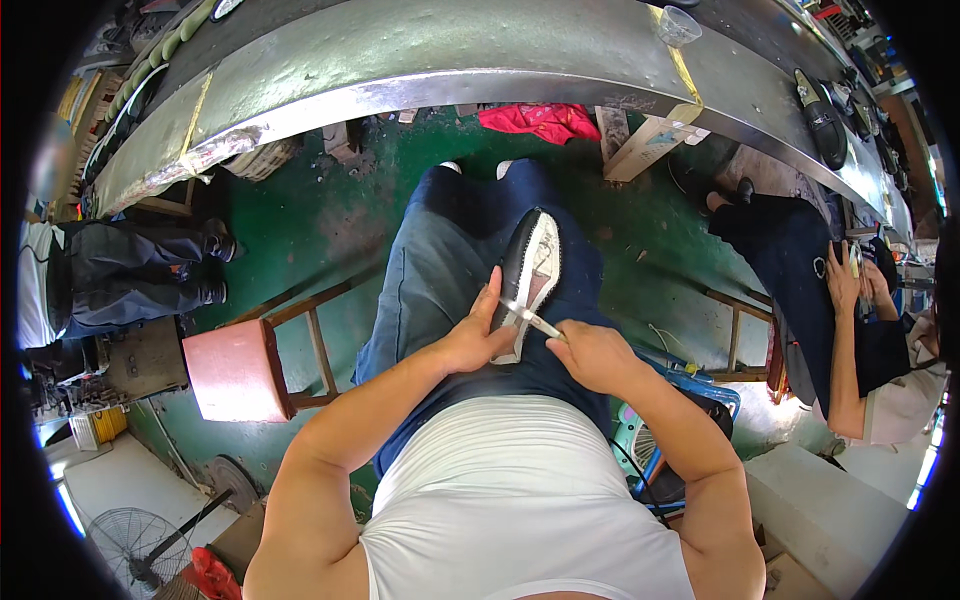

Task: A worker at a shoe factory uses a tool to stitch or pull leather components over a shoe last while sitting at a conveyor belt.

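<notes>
The shoe [531, 268] lies sole-up on the lap, toe toward 12 o'clock; the left hand [473, 340] grips its heel end, the right hand [592, 352] pinches a thin tool [532, 319] pointing toward 10 o'clock onto the sole

Item count, work station.
One shoe [530, 268] on the lap, one more shoe [822, 118] on the bench [420, 60]; one blade [532, 318]; one stool [240, 370]; one cup [677, 26]; one fan [135, 548]; two hands [470, 340].

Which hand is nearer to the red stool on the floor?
Left. The left hand grips the black shoe on the lap, on the red stool side; the right hand, holding a thin blade, is farther.
</notes>
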A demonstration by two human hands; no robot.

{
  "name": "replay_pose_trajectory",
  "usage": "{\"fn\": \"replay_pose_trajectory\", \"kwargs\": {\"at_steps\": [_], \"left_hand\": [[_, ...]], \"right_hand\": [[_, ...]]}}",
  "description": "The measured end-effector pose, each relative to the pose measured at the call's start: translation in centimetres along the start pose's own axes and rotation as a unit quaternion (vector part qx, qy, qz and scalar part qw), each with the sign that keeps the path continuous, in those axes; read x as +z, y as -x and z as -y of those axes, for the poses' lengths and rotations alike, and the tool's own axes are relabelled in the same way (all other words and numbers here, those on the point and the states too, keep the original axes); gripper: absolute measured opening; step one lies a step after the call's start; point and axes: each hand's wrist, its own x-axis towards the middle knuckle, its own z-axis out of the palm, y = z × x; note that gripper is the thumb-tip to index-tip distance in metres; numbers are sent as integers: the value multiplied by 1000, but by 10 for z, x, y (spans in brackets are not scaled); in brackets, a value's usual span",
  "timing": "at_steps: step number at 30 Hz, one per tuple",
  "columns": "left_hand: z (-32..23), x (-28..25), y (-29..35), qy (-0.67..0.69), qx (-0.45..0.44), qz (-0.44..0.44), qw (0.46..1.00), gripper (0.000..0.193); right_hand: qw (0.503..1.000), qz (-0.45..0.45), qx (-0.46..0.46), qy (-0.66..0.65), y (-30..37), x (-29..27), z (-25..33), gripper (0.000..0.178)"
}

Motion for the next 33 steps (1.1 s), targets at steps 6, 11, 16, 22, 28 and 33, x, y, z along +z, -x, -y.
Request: {"fn": "replay_pose_trajectory", "kwargs": {"at_steps": [6, 11, 16, 22, 28, 33], "left_hand": [[-22, -18, 15, 152, 21, -52, 987, 73], [-65, -70, 47, 408, 78, -42, 909, 64], [-177, -166, 20, 375, 200, -103, 900, 69], [-296, -299, -133, 184, 146, -193, 953, 60], [-332, -348, -293, -317, 118, -369, 866, 65], [-303, -333, -353, -699, 61, -287, 652, 52]], "right_hand": [[982, -17, 44, -185, 1, 2, -31, 33], [937, -52, 129, -320, 15, 26, -55, 37], [925, -9, 121, -359, -5, 25, -70, 40], [877, 18, 161, -452, -23, 12, -91, 40], [827, 40, 177, -532, -35, 6, -112, 41], [814, 46, 199, -545, -50, -9, -121, 42]]}}
